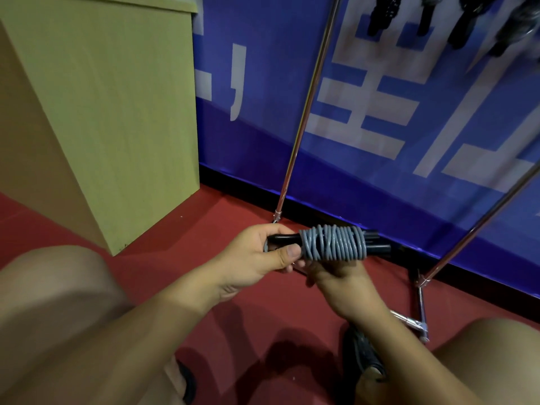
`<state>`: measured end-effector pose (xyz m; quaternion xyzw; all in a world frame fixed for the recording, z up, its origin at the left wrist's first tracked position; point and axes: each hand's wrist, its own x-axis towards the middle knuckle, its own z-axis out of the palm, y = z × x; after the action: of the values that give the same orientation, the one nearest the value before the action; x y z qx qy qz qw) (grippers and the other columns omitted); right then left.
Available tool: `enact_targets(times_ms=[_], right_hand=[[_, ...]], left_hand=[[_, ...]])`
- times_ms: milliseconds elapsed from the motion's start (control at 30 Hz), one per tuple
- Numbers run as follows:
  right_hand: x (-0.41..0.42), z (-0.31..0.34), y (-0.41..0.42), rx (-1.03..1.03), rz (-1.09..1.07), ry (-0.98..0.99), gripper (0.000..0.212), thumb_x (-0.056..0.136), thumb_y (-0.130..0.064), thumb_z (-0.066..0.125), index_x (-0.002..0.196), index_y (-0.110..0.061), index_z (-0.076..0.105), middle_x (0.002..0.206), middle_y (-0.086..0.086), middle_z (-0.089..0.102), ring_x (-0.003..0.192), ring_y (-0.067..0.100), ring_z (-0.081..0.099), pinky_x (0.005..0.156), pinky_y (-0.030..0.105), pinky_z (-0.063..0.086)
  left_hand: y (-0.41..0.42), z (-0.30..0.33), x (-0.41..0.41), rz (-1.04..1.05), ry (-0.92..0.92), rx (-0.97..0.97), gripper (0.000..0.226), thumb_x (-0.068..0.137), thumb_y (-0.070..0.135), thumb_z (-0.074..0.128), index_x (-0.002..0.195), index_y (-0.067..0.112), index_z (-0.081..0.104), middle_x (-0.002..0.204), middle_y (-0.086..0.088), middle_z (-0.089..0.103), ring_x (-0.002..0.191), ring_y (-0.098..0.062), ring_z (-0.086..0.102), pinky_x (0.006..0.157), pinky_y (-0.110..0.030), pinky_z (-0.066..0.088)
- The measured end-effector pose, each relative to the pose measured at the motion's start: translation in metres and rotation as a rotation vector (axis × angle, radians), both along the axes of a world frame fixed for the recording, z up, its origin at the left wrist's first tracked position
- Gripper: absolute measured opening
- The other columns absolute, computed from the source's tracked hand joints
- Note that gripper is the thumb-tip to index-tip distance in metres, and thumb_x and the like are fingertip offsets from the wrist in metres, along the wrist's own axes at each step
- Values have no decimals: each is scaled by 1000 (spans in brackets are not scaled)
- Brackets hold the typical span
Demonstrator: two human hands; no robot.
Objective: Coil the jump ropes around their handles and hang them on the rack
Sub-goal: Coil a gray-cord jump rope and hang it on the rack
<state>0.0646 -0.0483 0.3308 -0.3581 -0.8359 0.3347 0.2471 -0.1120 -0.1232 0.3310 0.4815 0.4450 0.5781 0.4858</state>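
A grey jump rope is wound in tight coils around its two black handles, held level above the red floor. My left hand grips the left end of the handles, thumb pressed against the first coils. My right hand holds the bundle from below, its fingers hidden under the coils. The metal rack stands just behind, with an upright pole and a slanted one at the right. Several dark coiled ropes hang from its top at the upper right.
A yellow-green wooden cabinet stands to the left. A blue banner wall with white characters runs behind the rack. The rack's foot bars lie on the red floor. My knees and shoes fill the lower view.
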Motion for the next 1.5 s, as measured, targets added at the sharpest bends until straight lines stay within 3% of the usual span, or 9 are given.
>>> enact_targets(times_ms=[67, 200, 333, 600, 800, 1000, 1200, 1333, 1500], right_hand=[[-7, -6, -6, 67, 60, -36, 28, 98, -29, 58, 70, -35, 61, 59, -9, 66, 57, 1, 61, 57, 13, 42], [-8, -16, -8, 228, 151, -172, 9, 96, -38, 57, 90, -34, 52, 63, -14, 55, 66, 14, 54, 60, 25, 32], [-11, -22, -16, 239, 204, -278, 35, 90, -54, 47, 113, -27, 51, 88, -5, 68, 89, 24, 63, 71, 38, 46], [-3, -18, -18, 320, 248, -310, 26, 97, -46, 43, 101, -24, 55, 85, -1, 66, 83, 27, 59, 69, 42, 45], [1, -14, -11, 416, 143, -309, 42, 91, -55, 29, 96, -25, 58, 87, -5, 67, 85, 23, 62, 68, 41, 47], [4, -11, -8, 500, -10, -180, 13, 90, -42, 61, 92, -29, 63, 76, -14, 55, 71, 11, 58, 59, 29, 42], [6, -10, -5, 507, -82, -161, 17, 87, -46, 65, 90, -30, 66, 75, -10, 57, 67, 14, 59, 56, 33, 46], [7, -11, -1, 361, -84, -166, 21, 81, -52, 61, 88, -32, 64, 74, -12, 59, 69, 10, 57, 59, 34, 46], [5, -9, 6, 79, -96, -92, 11, 82, -33, 76, 77, -30, 66, 68, -12, 68, 64, 3, 62, 60, 22, 47]], left_hand=[[2, -1, 1, 70, -9, -20, 10, 91, 7, 69, 97, 3, 62, 76, -7, 70, 64, -11, 61, 65, -20, 52], [7, -6, 0, 230, 56, -86, 5, 95, 5, 62, 92, 8, 60, 70, 3, 70, 57, -5, 57, 60, -19, 48], [8, -14, -4, 367, 176, -157, 7, 96, 13, 64, 90, 14, 59, 69, 5, 70, 54, -6, 56, 59, -23, 45], [5, -17, -6, 542, 935, -163, 18, 89, 42, 64, 90, 30, 51, 78, 9, 65, 77, -21, 63, 69, -40, 50], [8, -16, -8, 540, 964, -178, 18, 88, 45, 65, 94, 31, 55, 82, 9, 67, 82, -23, 65, 73, -41, 52], [7, -15, -7, 526, 1001, -186, 18, 83, 46, 72, 93, 33, 65, 80, 11, 69, 80, -16, 66, 70, -35, 53], [3, -18, -2, 360, 1124, 17, 11, 90, 35, 63, 96, 27, 60, 88, 10, 64, 85, -18, 62, 70, -38, 48], [-2, -24, 0, 201, 1192, 102, 11, 91, 30, 55, 102, 28, 56, 96, 7, 61, 92, -21, 61, 74, -42, 48], [-1, -23, -1, 127, 1154, 149, 16, 89, 30, 52, 105, 27, 57, 98, 7, 63, 93, -21, 61, 77, -43, 50]])
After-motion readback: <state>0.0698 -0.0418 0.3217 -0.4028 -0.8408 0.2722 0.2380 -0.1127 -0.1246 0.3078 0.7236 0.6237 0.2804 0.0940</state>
